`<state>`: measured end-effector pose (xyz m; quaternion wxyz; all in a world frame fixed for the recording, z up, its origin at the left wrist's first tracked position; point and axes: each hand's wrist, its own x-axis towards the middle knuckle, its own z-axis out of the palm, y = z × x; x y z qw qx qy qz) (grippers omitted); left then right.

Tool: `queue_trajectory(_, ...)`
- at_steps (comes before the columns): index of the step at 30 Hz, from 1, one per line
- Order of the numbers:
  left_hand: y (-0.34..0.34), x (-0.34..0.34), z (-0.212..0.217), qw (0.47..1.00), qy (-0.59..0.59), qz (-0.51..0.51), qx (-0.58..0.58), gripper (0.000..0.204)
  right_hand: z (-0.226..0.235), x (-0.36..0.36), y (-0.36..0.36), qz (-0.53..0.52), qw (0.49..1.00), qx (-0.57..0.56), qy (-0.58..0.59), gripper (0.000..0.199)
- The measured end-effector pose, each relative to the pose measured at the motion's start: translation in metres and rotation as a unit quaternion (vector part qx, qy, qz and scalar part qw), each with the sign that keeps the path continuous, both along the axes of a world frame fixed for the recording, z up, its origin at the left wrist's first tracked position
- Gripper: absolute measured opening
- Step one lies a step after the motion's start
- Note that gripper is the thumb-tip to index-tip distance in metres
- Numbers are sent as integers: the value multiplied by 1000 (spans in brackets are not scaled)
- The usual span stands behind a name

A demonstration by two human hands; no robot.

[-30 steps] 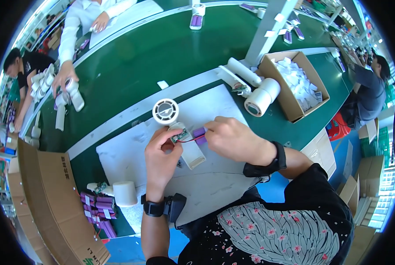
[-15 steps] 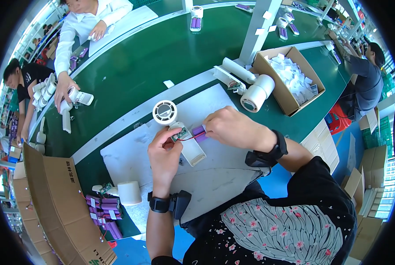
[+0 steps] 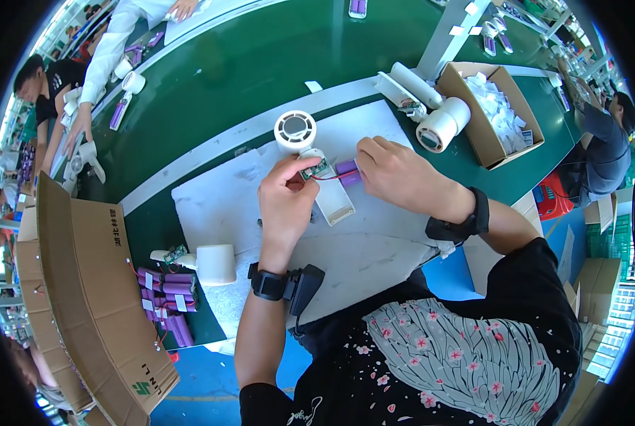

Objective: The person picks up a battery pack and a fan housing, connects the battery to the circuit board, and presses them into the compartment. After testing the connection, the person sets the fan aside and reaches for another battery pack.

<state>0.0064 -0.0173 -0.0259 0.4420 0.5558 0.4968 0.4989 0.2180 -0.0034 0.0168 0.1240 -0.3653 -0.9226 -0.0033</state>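
Observation:
A white handheld fan lies on the pale work mat, its round grille end pointing away from me and its handle shell opened up. My left hand is closed, thumb and fingers pinching a small green circuit board at the handle. Red wire runs from the board to a purple battery pack at the handle's right side. Closed at that pack, my right hand grips its outer end; the fingertips partly hide what they press on.
A cardboard box of white paper slips stands at right, beside white fan parts. Purple battery packs and a white fan body lie at left, by a tall carton. A co-worker's hand reaches in at far left.
The view has shifted, moving the mat and fan rightward and up in the picture. Both hands keep their holds. At far left, the co-worker's hand has moved off the fan it held.

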Motion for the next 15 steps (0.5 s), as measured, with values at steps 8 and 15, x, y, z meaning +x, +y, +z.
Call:
queue_trajectory(8,-2,1,2,1000,1,1,5,33,17,26,11,36,996,-46,71,17)
queue_trajectory(15,-1,5,8,1000,1,2,9,32,85,159,29,-403,909,80,67,24)
